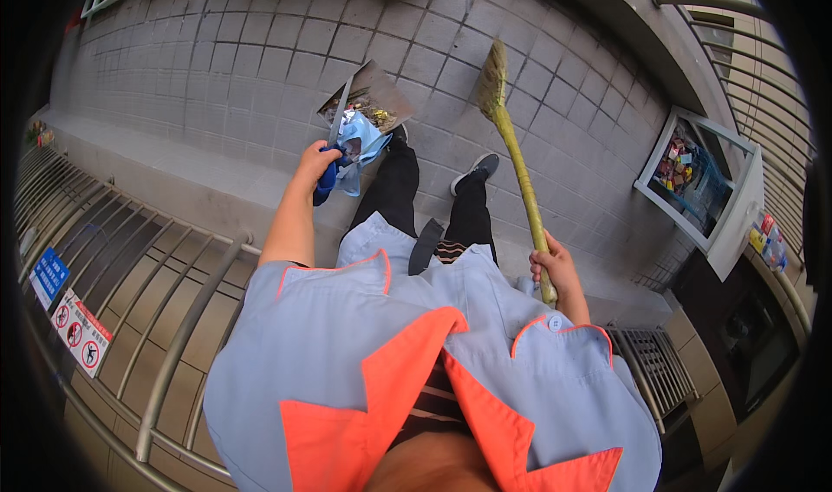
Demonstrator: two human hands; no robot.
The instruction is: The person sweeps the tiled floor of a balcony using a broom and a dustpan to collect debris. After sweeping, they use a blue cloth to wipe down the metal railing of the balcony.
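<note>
My left hand (320, 162) is closed around the handle of a metal dustpan (389, 87), along with dark blue cloth (326, 183). In the dustpan's pan lie brown debris and small wrappers (374, 111), and a light blue plastic bag (364, 137) hangs over its near side beside the handle. On the right, my right hand (554, 263) grips the lower end of a long yellow-green broom handle (523, 186). The broom's worn bristle head (491, 82) points away from me over the grey floor tiles, right of the dustpan. Whether the bristles touch the floor I cannot tell.
Metal railings (172, 336) with signs run along the left; more railings (767, 89) stand at the upper right. A white-framed open bin (705, 232) on the right holds small boxes and blue netting, with plastic bottles (770, 241) beside it. A low ledge (195, 199) edges the tiled floor.
</note>
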